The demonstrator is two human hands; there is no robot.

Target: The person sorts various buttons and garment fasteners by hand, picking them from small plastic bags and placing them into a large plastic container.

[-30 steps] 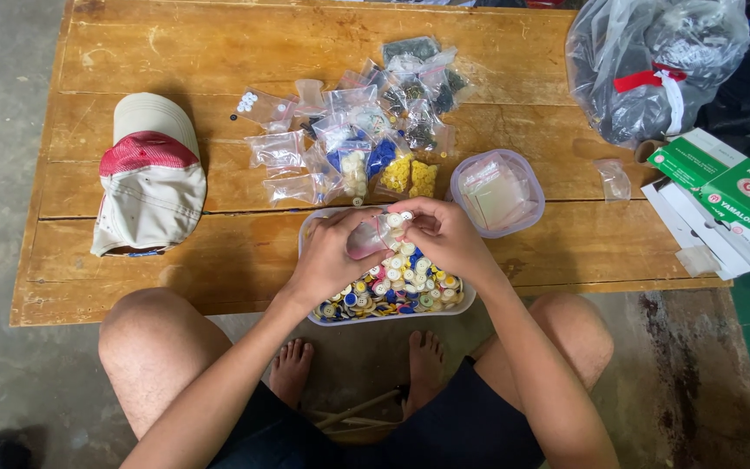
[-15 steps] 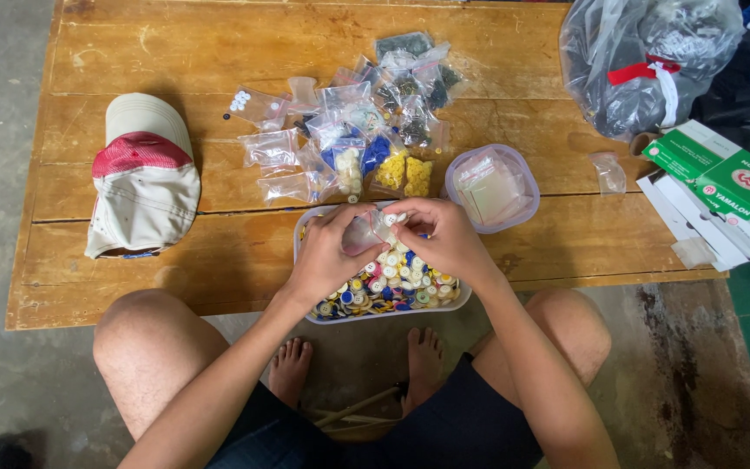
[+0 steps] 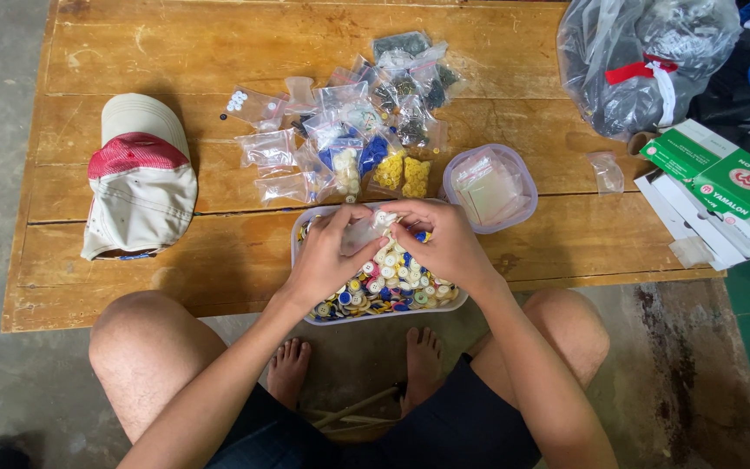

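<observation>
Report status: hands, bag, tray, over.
Left hand and right hand together pinch a small clear bag over the tray of mixed buttons. Filled bags piled behind, cap left. Nothing blocking.

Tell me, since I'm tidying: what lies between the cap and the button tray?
Head view: only bare wooden table lies between the cap and the button tray.

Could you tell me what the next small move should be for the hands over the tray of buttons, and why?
Probably drop the pale buttons into the small clear bag. Both the left hand and the right hand pinch that bag above the tray of mixed buttons, and the pile of filled bags on the wooden table suggests sorting by colour.
</observation>
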